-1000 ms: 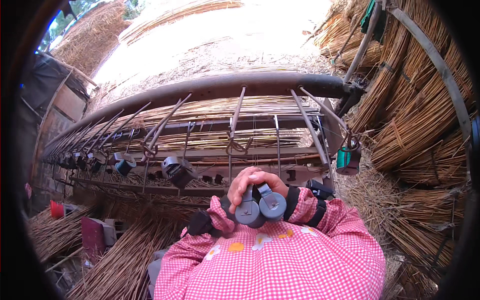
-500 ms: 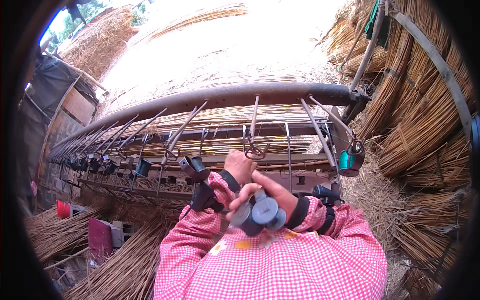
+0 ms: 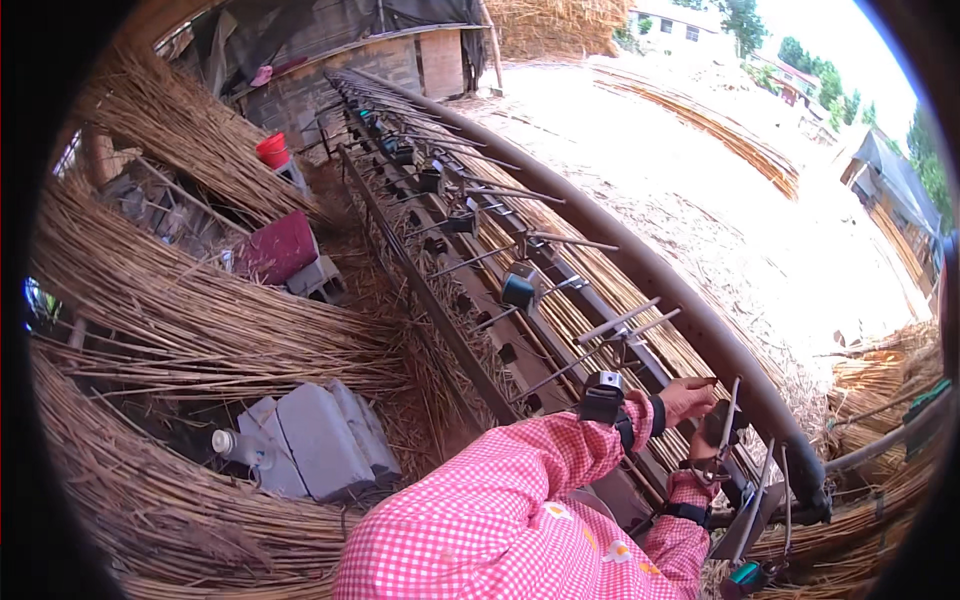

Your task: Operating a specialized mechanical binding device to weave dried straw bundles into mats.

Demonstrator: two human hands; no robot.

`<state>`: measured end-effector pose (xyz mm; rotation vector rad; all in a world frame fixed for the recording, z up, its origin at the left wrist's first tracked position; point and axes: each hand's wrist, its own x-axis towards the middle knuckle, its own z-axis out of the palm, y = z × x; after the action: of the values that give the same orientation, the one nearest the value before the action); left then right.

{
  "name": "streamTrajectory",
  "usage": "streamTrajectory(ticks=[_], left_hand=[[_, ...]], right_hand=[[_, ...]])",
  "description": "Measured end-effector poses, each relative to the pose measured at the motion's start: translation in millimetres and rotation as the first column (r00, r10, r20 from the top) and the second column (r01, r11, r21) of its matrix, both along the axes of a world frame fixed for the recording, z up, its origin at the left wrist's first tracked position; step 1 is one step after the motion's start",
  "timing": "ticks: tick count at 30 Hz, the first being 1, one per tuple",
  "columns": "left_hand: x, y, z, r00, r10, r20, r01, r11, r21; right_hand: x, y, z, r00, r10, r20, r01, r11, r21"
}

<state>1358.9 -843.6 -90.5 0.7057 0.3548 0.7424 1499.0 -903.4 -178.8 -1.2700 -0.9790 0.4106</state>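
Observation:
My left hand (image 3: 688, 398) is over the long reed-weaving frame, near an upright rod (image 3: 735, 405). Its fingers and thumb are drawn together; what lies between them is too small to make out. Just below it, my right hand (image 3: 704, 445) is closed on a dark spool (image 3: 722, 422), partly hidden by the hooked rod. Both wrists carry black straps, and a small black device (image 3: 602, 395) sits on the left one. A green spool (image 3: 742, 577) hangs at the frame's near end, and a dark green spool (image 3: 517, 288) hangs farther along.
A thick brown pipe (image 3: 640, 255) borders the frame's right side. Reed bundles (image 3: 200, 300) lie at left, around grey blocks (image 3: 325, 440), a pale bottle (image 3: 238, 447) and a maroon board (image 3: 278, 248). A red bucket (image 3: 272, 150) stands farther back.
My view has swung left along the frame. My hands have parted from the grey-blue spools held before my chest and now reach up beside the rod near the pipe.

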Motion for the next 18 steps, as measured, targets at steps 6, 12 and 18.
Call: streamTrajectory(ticks=[6,12,18], left_hand=[[-3,8,16,0.849,0.258,-0.462,0.307,0.472,0.827],[9,-6,7,0.844,0.455,-0.283,0.07,0.429,0.901],[16,-13,13,0.845,0.465,-0.265,-0.054,0.566,0.823]], right_hand=[[-16,4,15,0.975,0.185,-0.121,-0.197,0.975,-0.1],[17,7,23,0.874,0.385,-0.297,-0.433,0.894,-0.116],[48,0,25,0.771,0.448,-0.454,-0.546,0.831,-0.107]])
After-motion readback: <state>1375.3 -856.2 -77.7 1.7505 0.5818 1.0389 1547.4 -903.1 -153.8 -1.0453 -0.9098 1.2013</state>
